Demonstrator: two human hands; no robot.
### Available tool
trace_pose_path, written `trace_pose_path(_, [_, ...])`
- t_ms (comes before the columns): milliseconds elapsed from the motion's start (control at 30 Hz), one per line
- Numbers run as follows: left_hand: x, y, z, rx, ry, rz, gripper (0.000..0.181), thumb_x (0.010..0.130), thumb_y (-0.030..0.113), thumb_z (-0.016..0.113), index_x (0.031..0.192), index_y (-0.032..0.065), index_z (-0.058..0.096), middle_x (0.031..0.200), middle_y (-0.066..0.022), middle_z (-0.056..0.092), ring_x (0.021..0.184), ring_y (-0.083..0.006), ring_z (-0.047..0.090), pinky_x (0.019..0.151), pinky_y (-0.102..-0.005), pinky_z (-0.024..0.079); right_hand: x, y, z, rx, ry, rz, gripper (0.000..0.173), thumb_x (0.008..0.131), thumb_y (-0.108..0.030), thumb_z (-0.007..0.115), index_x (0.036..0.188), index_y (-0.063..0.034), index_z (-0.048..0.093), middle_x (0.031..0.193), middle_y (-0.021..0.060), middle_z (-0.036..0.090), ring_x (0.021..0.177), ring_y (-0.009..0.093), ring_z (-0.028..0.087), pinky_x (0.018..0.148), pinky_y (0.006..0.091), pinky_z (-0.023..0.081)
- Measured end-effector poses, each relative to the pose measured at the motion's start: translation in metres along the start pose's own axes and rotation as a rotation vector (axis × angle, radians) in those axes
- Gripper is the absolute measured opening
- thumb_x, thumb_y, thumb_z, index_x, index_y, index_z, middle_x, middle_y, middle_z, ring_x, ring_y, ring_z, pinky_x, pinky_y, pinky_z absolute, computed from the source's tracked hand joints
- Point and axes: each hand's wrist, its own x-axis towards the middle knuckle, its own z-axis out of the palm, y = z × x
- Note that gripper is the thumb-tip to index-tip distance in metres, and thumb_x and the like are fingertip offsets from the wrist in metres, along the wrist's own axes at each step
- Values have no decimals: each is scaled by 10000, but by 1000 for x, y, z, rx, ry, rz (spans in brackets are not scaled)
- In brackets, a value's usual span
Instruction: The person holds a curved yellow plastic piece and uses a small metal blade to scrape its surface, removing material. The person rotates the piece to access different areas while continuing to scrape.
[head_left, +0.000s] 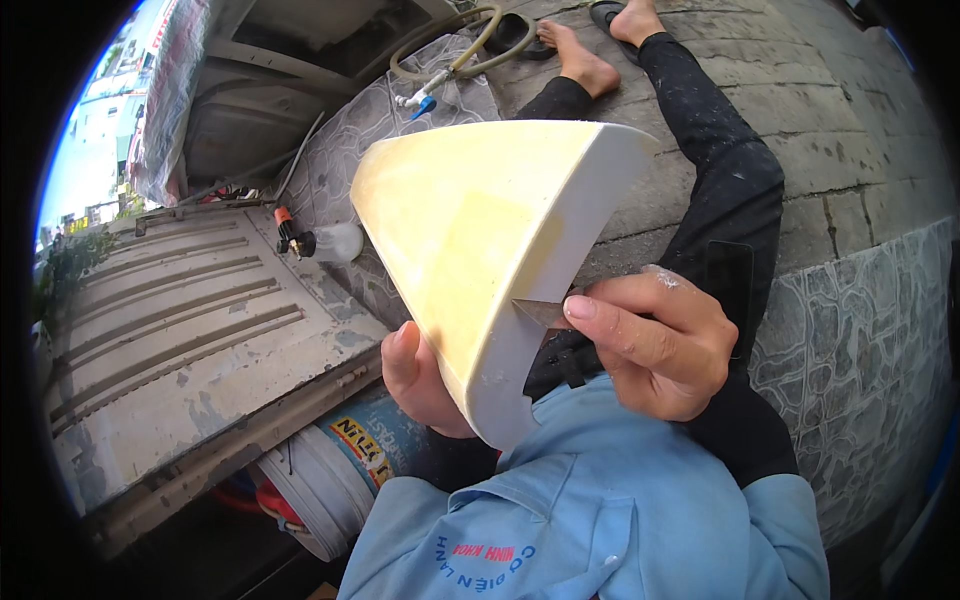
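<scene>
A curved plastic panel (480, 225), yellowed on its broad face and white along its side, is held up before my chest. My left hand (422, 379) grips its lower left edge, the thumb showing and the other fingers hidden behind it. Between the thumb and fingers of my right hand (656, 337) is a thin, pointed metal blade (538, 311). The blade's tip touches the panel's white side. White flecks lie on a knuckle of my right hand.
A worn, ribbed metal panel (225, 352) lies at left, above a paint bucket (330, 465). A pressure-washer foam bottle (337, 242) and a hose with a blue-handled valve (424, 103) lie beyond. A phone (729, 289) rests on my thigh.
</scene>
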Motion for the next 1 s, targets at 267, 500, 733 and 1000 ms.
trace_pose_path(267, [20, -5, 25, 124, -70, -57, 756, 1076, 642, 437, 1495, 43, 628, 1638, -237, 529, 1549, -406, 466, 1323, -695, 129, -3, 1, -2, -86, -45, -80, 564, 773, 71, 805, 1325, -44, 780, 988, 126, 807, 600, 165, 640, 530, 285, 495])
trace_pose_path(500, [23, -9, 32, 75, -98, -54, 899, 1041, 637, 464, 1671, 6, 357, 1683, -284, 426, 1581, -449, 395, 1314, -685, 154, -1, -1, -4, -156, -109, -138, 535, 795, -1, 788, 1329, -18, 768, 1024, 140, 817, 593, 148, 641, 519, 274, 474])
trace_pose_path(733, [19, -1, 18, 231, -129, -34, 863, 1063, 673, 405, 1641, 34, 463, 1678, -260, 463, 1592, -433, 390, 1320, -732, 33, -1, 0, -6, -147, -124, -170, 531, 791, -7, 762, 1322, 5, 769, 993, 147, 816, 584, 142, 640, 497, 273, 453])
trace_pose_path(1000, [14, 1, 19, 162, -125, -67, 914, 1064, 681, 402, 1686, 13, 364, 1705, -268, 415, 1621, -426, 334, 1329, -705, -34, 0, -4, -4, -76, -163, -200, 517, 799, 28, 778, 1315, 2, 774, 969, 154, 813, 568, 146, 646, 478, 282, 450])
